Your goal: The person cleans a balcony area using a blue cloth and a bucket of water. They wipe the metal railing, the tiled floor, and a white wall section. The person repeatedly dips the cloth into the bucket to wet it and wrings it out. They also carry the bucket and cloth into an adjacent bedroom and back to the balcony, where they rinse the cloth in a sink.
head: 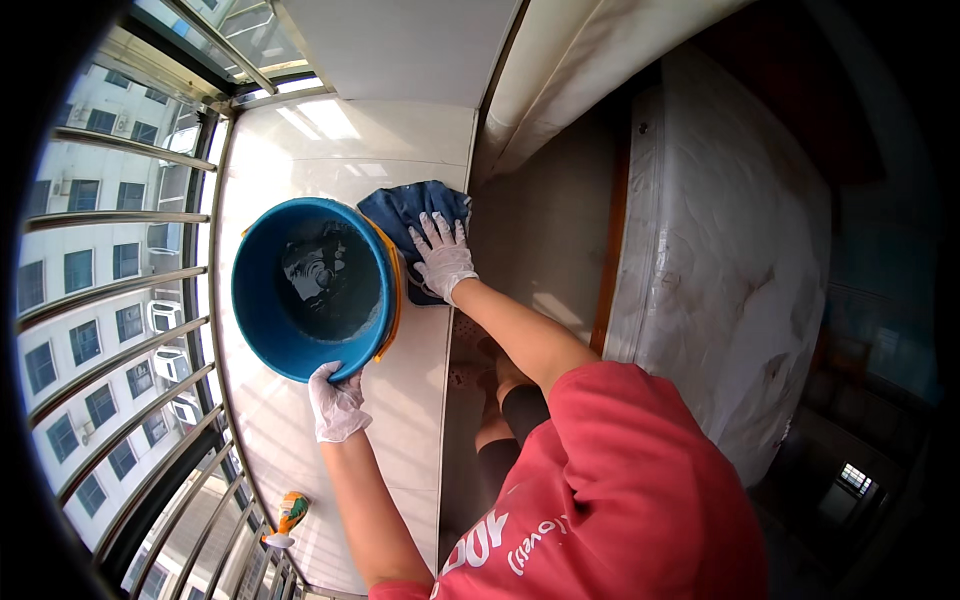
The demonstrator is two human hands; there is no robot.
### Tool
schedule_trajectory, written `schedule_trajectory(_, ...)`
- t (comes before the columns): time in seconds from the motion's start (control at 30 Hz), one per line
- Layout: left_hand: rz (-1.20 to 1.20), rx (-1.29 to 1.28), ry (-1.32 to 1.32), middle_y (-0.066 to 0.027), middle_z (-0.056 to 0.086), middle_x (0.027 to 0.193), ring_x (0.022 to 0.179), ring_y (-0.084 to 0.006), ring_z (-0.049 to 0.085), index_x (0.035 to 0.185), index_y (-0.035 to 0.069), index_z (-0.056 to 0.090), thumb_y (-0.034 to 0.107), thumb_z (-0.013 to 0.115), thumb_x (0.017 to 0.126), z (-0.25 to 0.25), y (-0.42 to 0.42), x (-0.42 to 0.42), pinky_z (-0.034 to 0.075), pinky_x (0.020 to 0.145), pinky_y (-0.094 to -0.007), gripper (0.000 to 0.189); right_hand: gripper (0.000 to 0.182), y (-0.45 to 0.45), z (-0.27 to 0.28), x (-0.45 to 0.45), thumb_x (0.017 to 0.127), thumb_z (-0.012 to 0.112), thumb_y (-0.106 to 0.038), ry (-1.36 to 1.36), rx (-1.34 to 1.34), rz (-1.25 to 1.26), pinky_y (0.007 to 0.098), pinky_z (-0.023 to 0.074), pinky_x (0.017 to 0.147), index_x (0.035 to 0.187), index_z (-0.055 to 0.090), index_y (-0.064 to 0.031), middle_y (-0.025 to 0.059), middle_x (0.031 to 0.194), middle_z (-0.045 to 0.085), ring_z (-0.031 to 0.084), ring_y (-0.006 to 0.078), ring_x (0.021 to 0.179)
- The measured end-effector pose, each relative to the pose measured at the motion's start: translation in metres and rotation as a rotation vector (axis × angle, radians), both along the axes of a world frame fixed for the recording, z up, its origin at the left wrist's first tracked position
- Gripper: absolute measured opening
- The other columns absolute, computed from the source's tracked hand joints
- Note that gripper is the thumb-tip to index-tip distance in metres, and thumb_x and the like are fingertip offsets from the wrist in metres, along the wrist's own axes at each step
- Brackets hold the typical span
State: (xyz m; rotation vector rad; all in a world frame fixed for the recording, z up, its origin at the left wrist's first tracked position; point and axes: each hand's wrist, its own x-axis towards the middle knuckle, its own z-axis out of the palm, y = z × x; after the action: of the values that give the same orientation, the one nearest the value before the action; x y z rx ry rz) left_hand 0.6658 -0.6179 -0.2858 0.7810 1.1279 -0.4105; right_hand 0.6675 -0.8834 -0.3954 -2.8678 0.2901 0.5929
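A blue plastic bucket [259, 300] with dark, cloudy water [341, 289] in it stands on a pale tiled ledge [390, 420]. My left hand [339, 401], in a thin translucent glove, grips the near rim with the thumb over the edge. An orange handle [391, 330] hangs down along the bucket's right side. Beside the bucket lies a crumpled dark blue cloth [397, 206], reaching the ledge's edge. My right hand [444, 259], gloved the same way, rests palm down on this cloth with its fingers spread.
Metal window bars [120, 219] run along the left. An orange bottle [291, 511] with a white top is on the ledge near them. A pale curtain [540, 82] hangs at the upper right. Past the floor gap stands a plastic-wrapped mattress [712, 277].
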Motion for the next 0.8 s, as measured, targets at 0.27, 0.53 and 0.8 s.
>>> schedule_trajectory(0.27,0.102,-0.048,0.049,-0.0207,0.059,0.106,0.094,-0.0380,0.065,0.108,-0.009,0.046,-0.011,0.043,0.078,0.005,0.048,-0.085,0.058,0.083,-0.0532,0.030,0.069,0.066,0.005,-0.091,0.093,0.046,-0.045,0.091,0.071,0.107,0.0538,0.0021,0.114,0.151,0.019,-0.0181,0.0088,0.158,0.008,0.003,0.0287,0.146)
schedule_trajectory(0.53,0.237,-0.067,0.101,-0.0212,0.058,0.111,0.099,-0.0390,0.063,0.112,-0.008,0.044,-0.012,0.042,0.076,0.023,0.119,-0.219,0.057,0.086,-0.0518,0.037,0.068,0.080,0.002,-0.104,0.091,0.046,-0.047,0.061,0.001,0.198,0.0585,0.0055,0.113,0.150,0.024,-0.0193,0.0092,0.158,0.008,0.004,0.0338,0.145)
schedule_trajectory(0.8,0.479,-0.042,0.165,-0.0198,0.055,0.119,0.108,-0.0395,0.058,0.118,-0.006,0.041,-0.012,0.043,0.073,0.029,0.169,-0.338,0.052,0.092,-0.0553,0.046,0.091,0.049,0.010,-0.014,0.078,0.048,-0.073,0.060,-0.141,0.310,0.0643,0.0019,0.110,0.150,0.022,-0.0252,0.0072,0.159,0.004,0.000,0.0353,0.145)
